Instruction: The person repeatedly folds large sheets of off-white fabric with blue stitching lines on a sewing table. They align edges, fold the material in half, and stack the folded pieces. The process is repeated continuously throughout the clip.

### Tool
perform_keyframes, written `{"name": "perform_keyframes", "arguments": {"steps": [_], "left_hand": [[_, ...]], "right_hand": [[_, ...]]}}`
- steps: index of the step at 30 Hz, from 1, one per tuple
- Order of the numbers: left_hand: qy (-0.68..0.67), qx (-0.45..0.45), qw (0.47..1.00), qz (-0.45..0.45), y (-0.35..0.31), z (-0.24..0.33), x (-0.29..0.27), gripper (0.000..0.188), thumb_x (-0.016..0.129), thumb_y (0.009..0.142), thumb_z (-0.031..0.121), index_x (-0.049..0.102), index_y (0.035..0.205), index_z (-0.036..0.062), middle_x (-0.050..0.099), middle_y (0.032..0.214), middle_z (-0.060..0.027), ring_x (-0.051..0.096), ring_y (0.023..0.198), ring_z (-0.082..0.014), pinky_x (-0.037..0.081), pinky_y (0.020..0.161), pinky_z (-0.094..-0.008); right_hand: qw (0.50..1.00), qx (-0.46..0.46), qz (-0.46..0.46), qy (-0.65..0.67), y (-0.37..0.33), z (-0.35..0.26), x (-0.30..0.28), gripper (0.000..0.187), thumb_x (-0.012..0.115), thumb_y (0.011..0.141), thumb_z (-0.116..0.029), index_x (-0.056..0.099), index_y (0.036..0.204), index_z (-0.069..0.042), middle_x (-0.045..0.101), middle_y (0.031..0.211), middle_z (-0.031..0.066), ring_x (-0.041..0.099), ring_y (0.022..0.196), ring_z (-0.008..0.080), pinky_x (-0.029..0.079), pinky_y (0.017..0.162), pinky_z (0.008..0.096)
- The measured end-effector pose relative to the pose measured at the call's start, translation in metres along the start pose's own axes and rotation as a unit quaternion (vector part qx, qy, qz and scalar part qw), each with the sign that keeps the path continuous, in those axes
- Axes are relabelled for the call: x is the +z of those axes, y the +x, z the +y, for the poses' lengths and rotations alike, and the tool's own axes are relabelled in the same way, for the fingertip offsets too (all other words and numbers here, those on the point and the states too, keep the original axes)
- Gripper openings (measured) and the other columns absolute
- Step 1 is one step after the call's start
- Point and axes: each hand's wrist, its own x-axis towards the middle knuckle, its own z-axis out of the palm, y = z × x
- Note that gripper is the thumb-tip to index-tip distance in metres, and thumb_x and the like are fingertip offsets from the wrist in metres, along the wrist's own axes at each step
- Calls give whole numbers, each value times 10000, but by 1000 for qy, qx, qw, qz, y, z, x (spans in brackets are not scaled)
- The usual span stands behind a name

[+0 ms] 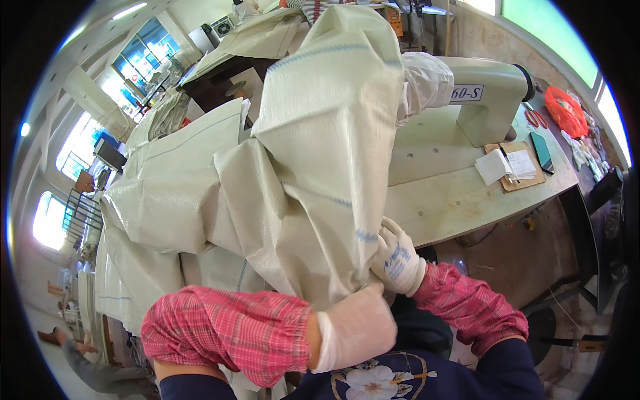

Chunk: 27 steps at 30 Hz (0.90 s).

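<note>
A big, stiff off-white woven plastic sheet [320, 140] with blue stripes rises in folds before me and hides part of the industrial sewing machine [490, 100] behind it. My left hand [357, 327], in a thin white glove, reaches across from the left and is closed on the sheet's lower near edge; its fingertips are hidden. Just above and to the right, my right hand [399, 261] in a white glove with blue print grips the same sheet's right edge, its fingers bent round it. The two hands are close together near the table's front edge.
The pale sewing table [433, 207] extends right. On it are a clipboard with papers [517, 167], a phone [541, 153], red-handled scissors [535, 119] and an orange plastic bag [565, 113]. A cloth-wrapped part [427, 80] covers the machine's arm. Another person's leg [100, 370] shows lower left.
</note>
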Motion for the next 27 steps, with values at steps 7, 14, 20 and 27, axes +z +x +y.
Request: {"name": "perform_keyframes", "arguments": {"steps": [7,14,20,27], "left_hand": [[204,-95,974,8,46,-27,-46,130,678,598,136,650,646,19,641,700,-164,659,690,-288,522,587,-402],[-28,-455,859,-235,-1,-181,86,600,485,926,322,375,1369,-67,401,1402,-337,430,1291,-472,353,1072,-532],[80,-309,909,-267,-24,-189,124,555,440,964,254,374,1408,-72,504,1286,-316,503,1185,-467,376,1045,-547],[-189,-532,825,-25,3,-174,105,586,551,931,298,413,1323,-115,461,1309,-290,468,1199,-425,345,1088,-420]], "right_hand": [[976,114,-3,184,-35,0,16,411,573,782,-140,595,1158,24,631,1164,165,598,1120,292,425,1032,425],[994,53,-87,25,-71,6,32,353,599,745,-160,659,1047,14,681,1086,138,636,1061,267,454,993,395],[992,6,-128,-4,-61,6,33,332,568,768,-168,647,1027,26,676,1079,148,635,1056,274,449,989,381],[988,3,-153,-4,-58,4,36,342,571,783,-181,645,1043,28,662,1102,157,620,1072,287,434,997,386]]}}
